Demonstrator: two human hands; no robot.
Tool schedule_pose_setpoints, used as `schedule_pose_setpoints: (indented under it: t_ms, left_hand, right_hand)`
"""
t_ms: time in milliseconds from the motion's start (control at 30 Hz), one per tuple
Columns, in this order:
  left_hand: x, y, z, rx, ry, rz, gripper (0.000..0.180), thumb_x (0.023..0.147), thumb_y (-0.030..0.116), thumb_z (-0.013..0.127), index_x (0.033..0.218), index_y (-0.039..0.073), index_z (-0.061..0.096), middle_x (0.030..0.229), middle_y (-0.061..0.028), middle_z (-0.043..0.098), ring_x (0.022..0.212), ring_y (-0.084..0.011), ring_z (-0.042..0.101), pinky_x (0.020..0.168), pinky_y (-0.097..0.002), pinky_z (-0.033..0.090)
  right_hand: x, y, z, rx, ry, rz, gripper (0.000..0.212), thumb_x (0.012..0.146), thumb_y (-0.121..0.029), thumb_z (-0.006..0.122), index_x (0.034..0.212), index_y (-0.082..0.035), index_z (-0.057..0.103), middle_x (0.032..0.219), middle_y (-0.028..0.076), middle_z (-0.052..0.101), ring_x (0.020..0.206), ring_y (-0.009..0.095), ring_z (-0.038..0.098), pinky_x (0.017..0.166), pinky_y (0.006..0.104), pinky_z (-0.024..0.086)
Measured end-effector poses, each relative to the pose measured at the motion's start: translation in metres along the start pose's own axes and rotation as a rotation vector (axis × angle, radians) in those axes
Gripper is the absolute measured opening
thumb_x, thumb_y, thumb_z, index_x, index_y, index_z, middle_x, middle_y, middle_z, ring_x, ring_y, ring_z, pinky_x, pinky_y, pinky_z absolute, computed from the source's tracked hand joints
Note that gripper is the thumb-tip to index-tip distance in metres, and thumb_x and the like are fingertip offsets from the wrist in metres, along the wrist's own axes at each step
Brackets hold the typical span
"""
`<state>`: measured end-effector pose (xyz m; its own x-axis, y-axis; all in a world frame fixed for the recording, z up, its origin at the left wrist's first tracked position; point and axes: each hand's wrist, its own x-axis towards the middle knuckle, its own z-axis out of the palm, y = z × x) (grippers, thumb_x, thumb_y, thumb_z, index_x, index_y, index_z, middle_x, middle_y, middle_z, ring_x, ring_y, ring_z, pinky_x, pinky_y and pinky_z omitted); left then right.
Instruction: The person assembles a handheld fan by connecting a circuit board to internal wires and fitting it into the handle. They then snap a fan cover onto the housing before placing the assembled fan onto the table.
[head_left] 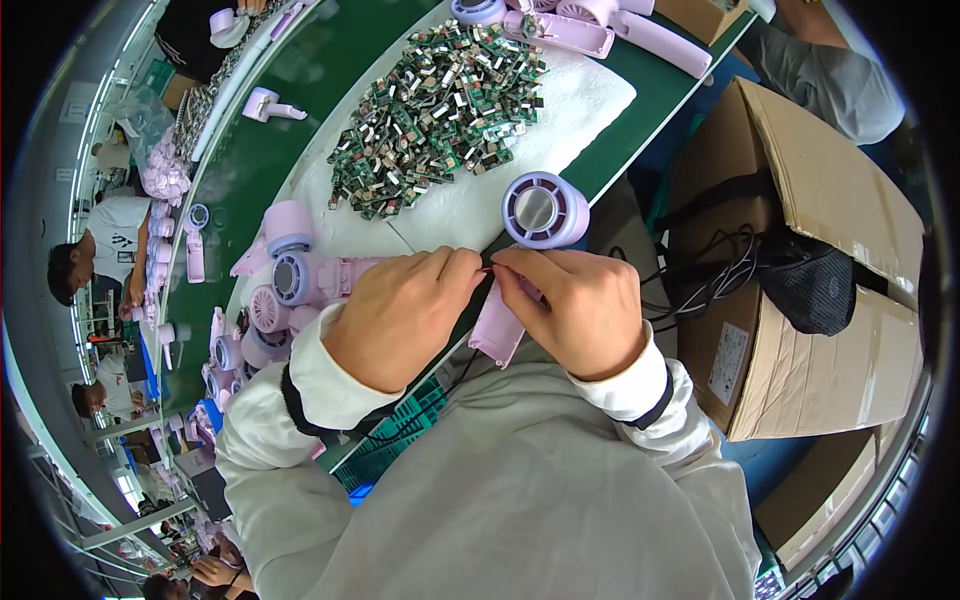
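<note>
A lilac handheld fan [545, 210] is in front of me, its round head away from me and its handle shell [497, 325] pointing toward my body. My left hand [405, 315] is closed in a pinch just left of the handle. My right hand [580, 305] lies over the handle and pinches too, with fingertips close to the left ones. Between the fingertips a short bit of thin reddish wire [487, 268] shows. My fingers hide its ends and part of the handle.
A heap of small green circuit boards [435, 115] lies on a white foam sheet [585, 100]. More lilac fan parts [290, 270] crowd the left, with handle shells [660, 42] at the far end. An open cardboard box [800, 250] holding black cables stands right. Other people work along the green bench.
</note>
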<state>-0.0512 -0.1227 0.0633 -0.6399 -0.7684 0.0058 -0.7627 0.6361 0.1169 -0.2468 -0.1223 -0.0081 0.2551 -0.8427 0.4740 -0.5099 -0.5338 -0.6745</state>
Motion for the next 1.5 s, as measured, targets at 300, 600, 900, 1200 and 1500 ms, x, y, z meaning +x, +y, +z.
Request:
schedule_pose_setpoints:
  t_ms: [300,600,900,1200,1500]
  left_hand:
    - [-0.002,0.001,0.0,0.019,0.03,0.011,0.011,0.094,0.009,0.067,0.097,0.003,0.058,0.084,-0.0115,0.064,0.078,-0.0309,0.064,0.071,-0.0411,0.051]
    - [0.0,-0.026,-0.031,-0.144,-0.031,0.02,0.018,0.093,0.013,0.07,0.104,0.002,0.061,0.087,-0.0116,0.062,0.073,-0.0275,0.063,0.066,-0.039,0.05]
    - [0.019,-0.078,-0.013,-0.189,0.266,-0.419,0.02,0.093,0.014,0.073,0.1,0.0,0.059,0.094,-0.0144,0.066,0.075,-0.0284,0.065,0.063,-0.0367,0.051]
    - [0.005,-0.023,-0.035,-0.405,0.326,-0.237,0.021,0.092,0.004,0.071,0.111,0.0,0.064,0.099,-0.0135,0.07,0.083,-0.0242,0.071,0.072,-0.0336,0.056]
    - [-0.028,0.016,-0.006,-1.008,0.155,-0.453,0.026,0.096,-0.001,0.066,0.122,-0.002,0.069,0.107,-0.013,0.072,0.092,-0.0152,0.07,0.079,-0.0268,0.056]
  right_hand:
    - [0.004,-0.007,-0.006,0.055,-0.056,0.068,0.011,0.085,-0.015,0.076,0.094,-0.009,0.077,0.068,0.007,0.069,0.053,0.024,0.065,0.051,0.0337,0.051]
    - [-0.001,-0.011,-0.007,0.15,0.016,0.167,0.01,0.082,-0.014,0.077,0.089,-0.007,0.076,0.065,0.009,0.067,0.049,0.023,0.062,0.05,0.0319,0.049]
    - [-0.004,-0.006,-0.005,0.164,0.048,0.131,0.011,0.079,-0.011,0.078,0.089,-0.005,0.075,0.068,0.008,0.069,0.052,0.023,0.064,0.052,0.0313,0.052]
    - [-0.004,0.005,-0.001,0.115,0.075,-0.09,0.009,0.079,-0.007,0.077,0.088,-0.006,0.074,0.071,0.006,0.07,0.058,0.022,0.068,0.055,0.0318,0.054]
    - [-0.003,0.001,0.0,0.48,0.009,-0.032,0.009,0.08,-0.006,0.074,0.088,-0.004,0.073,0.069,0.005,0.069,0.055,0.02,0.065,0.053,0.0303,0.052]
